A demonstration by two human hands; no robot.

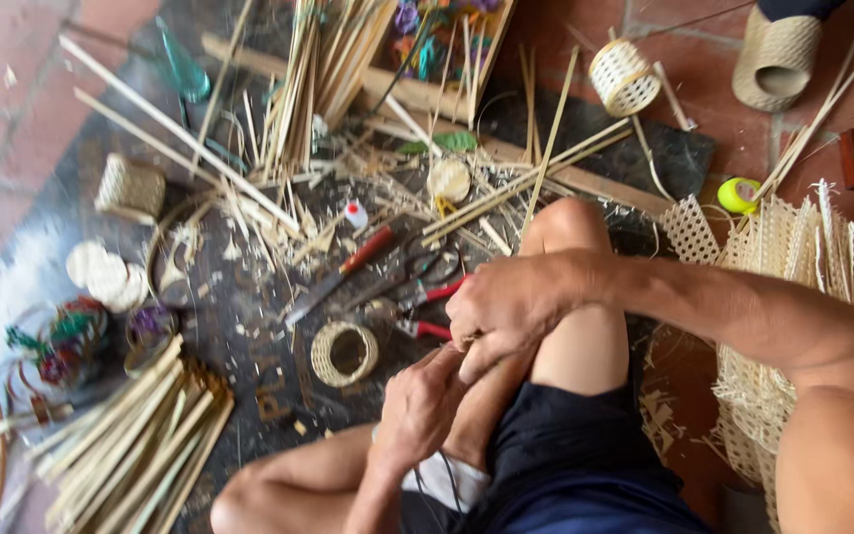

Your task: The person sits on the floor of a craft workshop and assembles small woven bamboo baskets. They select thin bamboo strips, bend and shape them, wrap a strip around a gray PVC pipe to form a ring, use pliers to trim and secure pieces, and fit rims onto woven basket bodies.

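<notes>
I look down on a person seated on a dark mat (249, 326) strewn with pale bamboo shavings. The right hand (506, 307) is curled closed above the shin, and the left hand (422, 400) is closed just beneath it; the two touch, pinching something between them that I cannot make out (it is hidden by the fingers). Just left of the hands lies one small round woven cane ring (344, 353). I count two red-handled tools: a long red-handled knife (343, 272) and a pair of red-handled pliers (422, 307), the pliers nearly under the right hand. Two bundles of split bamboo strips show, one lower left (140, 435) and one at the top (323, 79). Three small woven baskets sit about: one on the left (130, 188), two upper right (625, 77) (775, 57). Open-weave cane sheets (793, 297) lie beside the right arm.
</notes>
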